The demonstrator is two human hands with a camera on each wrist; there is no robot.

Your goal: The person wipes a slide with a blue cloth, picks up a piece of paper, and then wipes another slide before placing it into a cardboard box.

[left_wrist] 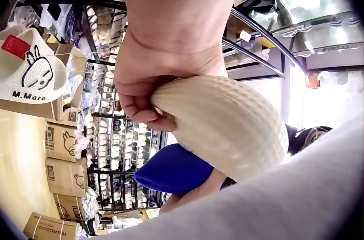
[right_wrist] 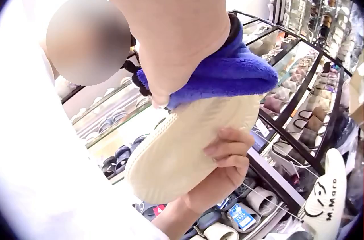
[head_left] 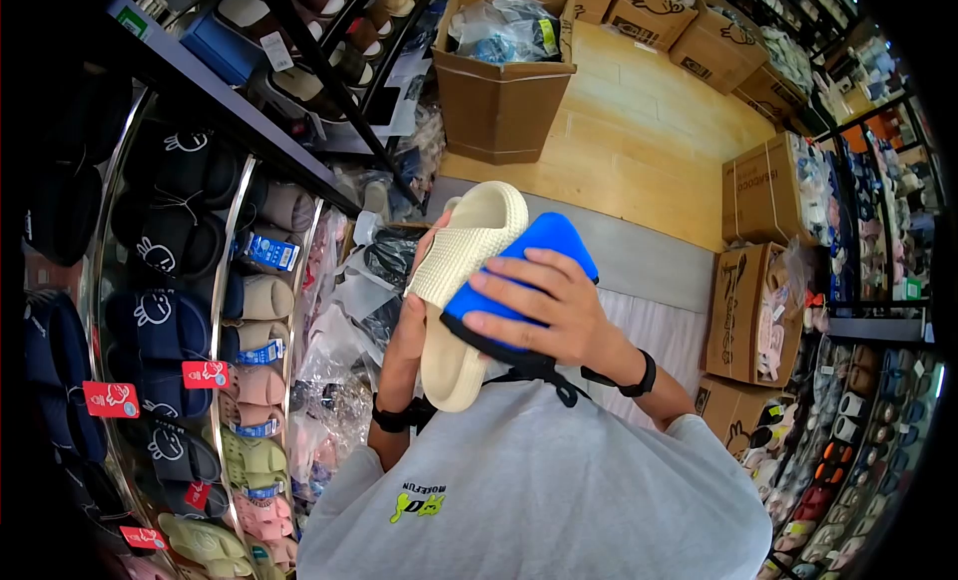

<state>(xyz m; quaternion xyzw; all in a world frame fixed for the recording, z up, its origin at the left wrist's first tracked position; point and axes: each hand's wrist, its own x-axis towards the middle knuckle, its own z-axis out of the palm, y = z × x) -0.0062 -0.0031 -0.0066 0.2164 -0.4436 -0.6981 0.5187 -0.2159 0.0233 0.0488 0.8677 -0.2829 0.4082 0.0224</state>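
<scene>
A cream slipper with a textured strap (head_left: pixel 469 251) is held up in front of the chest. My left hand (head_left: pixel 404 331) grips its left edge; in the right wrist view the left fingers (right_wrist: pixel 228 148) lie on the smooth sole (right_wrist: pixel 182 149). My right hand (head_left: pixel 549 311) holds a blue plush cloth piece (head_left: pixel 554 236) with black trim and a cord against the slipper's right side. The left wrist view shows the slipper (left_wrist: pixel 227 120) under the left hand (left_wrist: pixel 153 92), with the blue piece (left_wrist: pixel 173 169) beyond it.
Racks of slippers (head_left: pixel 170 311) stand at the left, with plastic-wrapped goods (head_left: pixel 334 381) beside them. An open carton (head_left: pixel 504 106) holds bagged items ahead. More cartons (head_left: pixel 763 196) and shelves (head_left: pixel 858 430) line the right. A white slipper (right_wrist: pixel 327 200) hangs nearby in the right wrist view.
</scene>
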